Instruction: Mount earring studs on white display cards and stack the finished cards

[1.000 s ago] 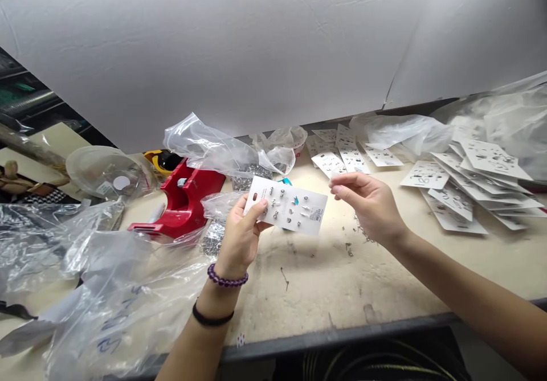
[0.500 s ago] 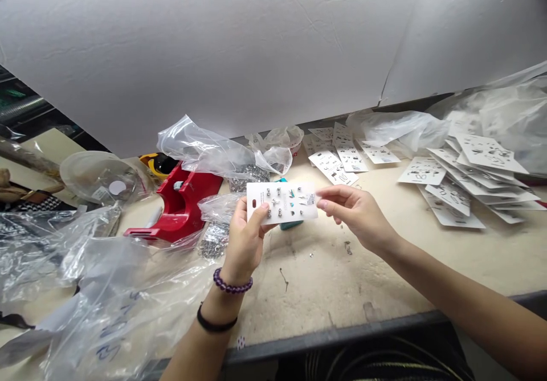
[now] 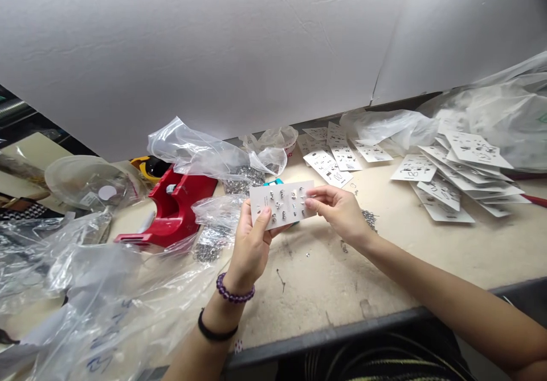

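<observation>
In the head view, a white earring card (image 3: 277, 203) is held up over the table, slightly tilted, with rows of small silvery studs on it. My left hand (image 3: 252, 233) grips its left end, thumb on the front face and fingers behind. My right hand (image 3: 337, 210) is at the right end, thumb and index finger pinched over that edge. Whether a small piece is also between those fingers cannot be made out. Partly hidden behind the card is a teal object (image 3: 273, 181).
A red tape dispenser (image 3: 177, 204) stands left among clear plastic bags (image 3: 115, 295). Bags of small metal parts (image 3: 245, 180) lie behind the card. More filled earring cards (image 3: 331, 164) lie at the back, with a stack (image 3: 474, 167) on the right. Loose metal pieces (image 3: 368, 219) lie beside my right hand.
My right hand has moved left onto the card's right edge. The card has tilted, and its studs reflect differently. The teal object now shows above the card instead of below it.
</observation>
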### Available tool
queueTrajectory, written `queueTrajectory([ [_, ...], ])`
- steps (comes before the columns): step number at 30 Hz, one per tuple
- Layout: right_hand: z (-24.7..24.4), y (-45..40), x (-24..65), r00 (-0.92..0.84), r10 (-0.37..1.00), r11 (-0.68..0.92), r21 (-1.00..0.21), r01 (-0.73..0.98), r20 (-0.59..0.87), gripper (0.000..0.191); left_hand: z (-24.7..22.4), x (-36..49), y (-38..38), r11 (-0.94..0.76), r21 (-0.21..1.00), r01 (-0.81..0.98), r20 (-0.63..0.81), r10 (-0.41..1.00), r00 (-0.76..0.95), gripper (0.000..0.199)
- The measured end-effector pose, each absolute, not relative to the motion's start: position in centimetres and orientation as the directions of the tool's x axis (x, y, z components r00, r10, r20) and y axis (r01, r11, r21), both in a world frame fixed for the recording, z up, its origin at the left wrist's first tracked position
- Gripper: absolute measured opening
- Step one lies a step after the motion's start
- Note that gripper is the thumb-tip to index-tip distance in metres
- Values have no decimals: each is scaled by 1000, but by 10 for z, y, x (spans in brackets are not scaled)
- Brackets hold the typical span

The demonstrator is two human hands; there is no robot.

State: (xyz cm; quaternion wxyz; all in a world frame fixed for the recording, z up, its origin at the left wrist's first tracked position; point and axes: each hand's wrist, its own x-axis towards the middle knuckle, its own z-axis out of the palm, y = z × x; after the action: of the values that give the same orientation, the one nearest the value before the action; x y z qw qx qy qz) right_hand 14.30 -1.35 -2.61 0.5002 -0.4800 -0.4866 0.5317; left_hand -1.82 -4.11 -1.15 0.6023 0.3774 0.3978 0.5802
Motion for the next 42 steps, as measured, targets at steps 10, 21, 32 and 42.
queueTrajectory([
  [10,-25,-12,143,-41,997,-66,-998,-7,-65,23,-13,-15,-43,65,912,-406,-48,997,53,25],
  [21,-32,0,153,-80,987,-139,-990,-20,-137,52,-10,-17,-45,10,893,-450,5,1000,31,35],
  [32,-22,-11,160,-101,994,19,-978,-209,41,21,-14,-25,-40,-114,983,-143,104,992,-76,41],
  [42,3,-27,155,-314,887,429,-857,286,339,15,-8,-28,-47,-382,807,451,373,921,112,50],
])
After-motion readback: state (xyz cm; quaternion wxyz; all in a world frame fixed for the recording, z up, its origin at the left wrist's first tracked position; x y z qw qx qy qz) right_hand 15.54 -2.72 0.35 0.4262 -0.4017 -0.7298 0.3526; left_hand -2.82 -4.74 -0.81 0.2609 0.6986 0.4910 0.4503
